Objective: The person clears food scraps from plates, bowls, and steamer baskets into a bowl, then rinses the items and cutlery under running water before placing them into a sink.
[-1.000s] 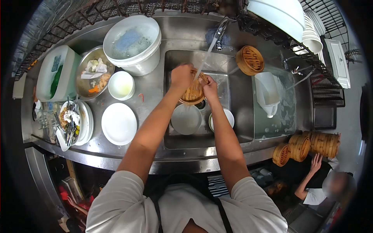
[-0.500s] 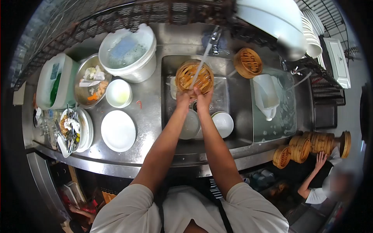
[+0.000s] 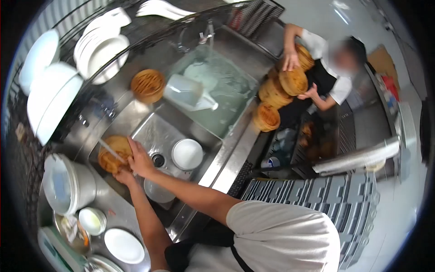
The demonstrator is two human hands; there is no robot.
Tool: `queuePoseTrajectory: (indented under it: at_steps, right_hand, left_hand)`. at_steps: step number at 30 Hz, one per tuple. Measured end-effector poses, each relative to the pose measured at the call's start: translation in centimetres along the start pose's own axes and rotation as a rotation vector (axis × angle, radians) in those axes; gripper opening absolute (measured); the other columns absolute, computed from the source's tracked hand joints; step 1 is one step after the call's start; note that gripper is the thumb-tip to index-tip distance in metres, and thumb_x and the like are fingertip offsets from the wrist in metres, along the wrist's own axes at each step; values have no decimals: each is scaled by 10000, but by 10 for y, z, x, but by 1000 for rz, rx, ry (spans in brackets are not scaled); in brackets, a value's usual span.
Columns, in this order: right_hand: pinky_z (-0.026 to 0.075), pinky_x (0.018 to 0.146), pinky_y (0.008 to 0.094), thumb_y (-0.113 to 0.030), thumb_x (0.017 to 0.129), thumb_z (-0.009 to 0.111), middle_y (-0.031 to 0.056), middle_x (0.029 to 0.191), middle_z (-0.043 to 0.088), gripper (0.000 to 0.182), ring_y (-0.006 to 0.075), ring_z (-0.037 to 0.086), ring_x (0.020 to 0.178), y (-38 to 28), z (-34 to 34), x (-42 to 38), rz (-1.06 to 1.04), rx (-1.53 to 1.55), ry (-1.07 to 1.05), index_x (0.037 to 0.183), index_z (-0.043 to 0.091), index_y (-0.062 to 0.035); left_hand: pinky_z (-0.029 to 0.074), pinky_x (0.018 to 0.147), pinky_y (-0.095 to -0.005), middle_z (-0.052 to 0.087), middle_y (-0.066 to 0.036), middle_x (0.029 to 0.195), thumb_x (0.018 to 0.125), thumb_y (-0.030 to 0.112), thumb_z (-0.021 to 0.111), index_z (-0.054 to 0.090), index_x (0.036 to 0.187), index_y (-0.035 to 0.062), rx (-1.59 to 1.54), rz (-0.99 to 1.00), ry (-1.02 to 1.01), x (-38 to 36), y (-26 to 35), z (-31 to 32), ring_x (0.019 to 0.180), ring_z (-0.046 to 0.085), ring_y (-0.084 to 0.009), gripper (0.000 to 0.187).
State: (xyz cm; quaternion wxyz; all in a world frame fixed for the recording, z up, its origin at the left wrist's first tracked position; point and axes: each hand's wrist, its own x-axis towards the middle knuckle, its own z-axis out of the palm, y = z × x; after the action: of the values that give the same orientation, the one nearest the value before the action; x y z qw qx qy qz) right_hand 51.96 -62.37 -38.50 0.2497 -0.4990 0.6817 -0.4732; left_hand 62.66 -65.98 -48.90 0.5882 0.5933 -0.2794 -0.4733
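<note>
A round bamboo steamer basket (image 3: 108, 158) is tilted in the sink, with a stream of water running onto its slats. My left hand (image 3: 124, 175) is closed on its near rim. Beside it, my right hand (image 3: 141, 159) grips the rim on the right, fingers reaching along the edge. Parts of both grips are hidden. Below my hands in the same sink (image 3: 152, 129) lie a white bowl (image 3: 187, 154) and a second, duller bowl (image 3: 158, 187), partly under my right forearm. The drain (image 3: 157, 160) shows between the bowls and my right hand.
Another bamboo steamer (image 3: 148, 85) stands on the sink's back ledge. A plastic jug (image 3: 188, 94) lies in the water-filled basin (image 3: 226, 86). At right, a co-worker (image 3: 317, 68) handles stacked steamers (image 3: 274, 93). A white bucket (image 3: 68, 186) and a plate (image 3: 124, 245) stand at left.
My view has swung to the right, showing more of the co-worker. Both my hands stay on the steamer under the water, and it is tilted differently. The co-worker's hands now hold a steamer.
</note>
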Motion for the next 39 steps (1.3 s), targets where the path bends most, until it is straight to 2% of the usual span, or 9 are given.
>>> queuePoseTrajectory:
  at_steps: [3,7,10,14,16,22,31,37,39]
  right_hand:
    - [458,977,428,-30,834,568,258,1306,533,673,382,537,1206,4,13,6,532,312,-67,1459,317,-39]
    - [472,915,370,-137,818,630,118,1149,646,545,245,598,1092,48,70,-1,426,842,96,1341,511,-39]
    - [480,830,371,-221,774,664,102,1030,677,415,221,611,1009,47,58,-9,899,932,-375,1157,649,-63]
    - [517,749,470,-191,769,602,177,953,700,287,324,677,864,72,74,2,738,634,-179,980,642,0]
    - [503,828,509,-187,800,583,253,1027,673,382,415,658,950,22,31,12,428,26,-54,1122,572,18]
    - [517,847,494,-246,840,604,265,1058,645,469,405,647,958,-39,-69,68,-23,-548,-38,1247,524,-26]
    - [510,863,493,-486,922,517,269,1027,679,546,428,646,1014,-13,-188,235,266,-715,230,962,725,17]
    - [531,829,444,-387,884,543,226,1033,695,443,357,675,989,70,-175,322,455,-539,-79,942,725,13]
    - [543,685,447,-262,813,624,204,867,700,263,335,696,822,110,-179,337,-312,-1024,-92,824,705,-12]
  left_hand:
    - [549,864,-389,589,-172,1244,867,2,622,464,1290,-62,24,22,-40,-44,39,37,1021,637,-270,456]
    - [533,897,-395,556,-157,1307,832,-62,635,455,1310,-40,-158,205,-28,-40,38,33,1077,606,-265,511]
    - [519,922,-411,533,-165,1314,823,-16,664,437,1307,-43,-76,257,-34,-25,24,0,1148,559,-261,536]
    - [554,858,-394,538,-185,1246,863,136,649,454,1260,-36,209,251,76,-20,-4,-13,1092,593,-263,475]
    - [586,737,-347,566,-187,1191,917,170,585,487,1233,-32,-105,-482,-233,-20,1,-28,972,648,-240,388]
    - [591,679,-330,666,-137,1008,949,215,536,540,1230,15,-138,-343,-111,-29,57,7,847,685,-249,345]
    - [575,716,-330,670,-137,1071,917,222,587,572,1190,11,11,-422,-343,-42,85,-8,863,688,-218,345]
    - [527,696,-261,670,-87,1054,984,138,506,588,1195,26,70,-294,-258,-86,99,-64,854,653,-145,253]
    - [530,708,-271,668,-86,1062,979,121,501,588,1202,31,125,-267,-237,-104,117,-78,863,650,-145,255]
